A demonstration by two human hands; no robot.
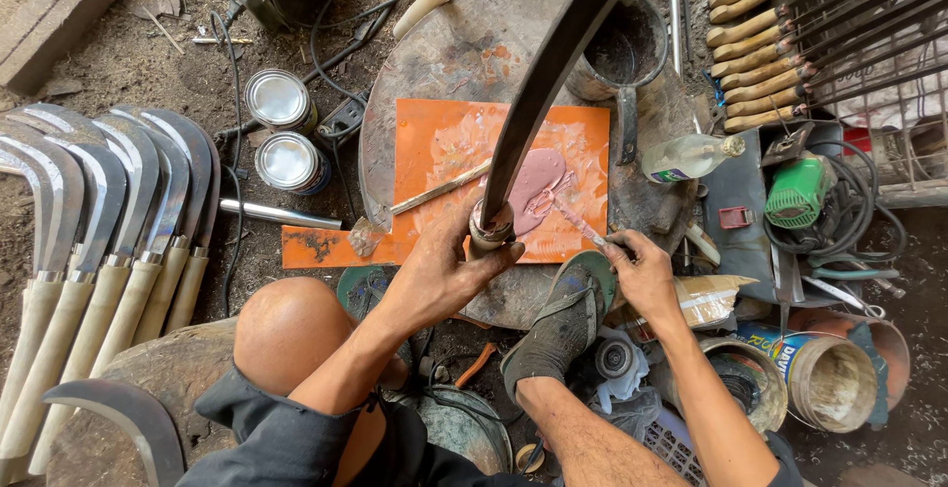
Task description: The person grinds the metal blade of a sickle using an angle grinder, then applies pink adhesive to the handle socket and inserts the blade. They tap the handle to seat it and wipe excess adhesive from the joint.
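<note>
My left hand (444, 265) grips the wooden handle of a curved sickle (553, 62), holding it upright so its dark blade rises toward the camera. The handle's metal collar end sits just above my fingers. My right hand (642, 270) holds a thin stick (578, 225) whose tip rests in a pink paste (538, 183) smeared on an orange board (434, 141). The board lies on a round worn stump (454, 42). A second flat stick (434, 191) lies across the board. My sandalled foot (563, 324) rests by the stump's near edge.
Several finished sickles (109, 220) with pale handles lie at the left. Two tin cans (281, 131) stand near cables. A clear bottle (691, 156), a dark pot (622, 47), a green power tool (800, 191), a row of wooden handles (750, 42) and buckets (820, 378) crowd the right.
</note>
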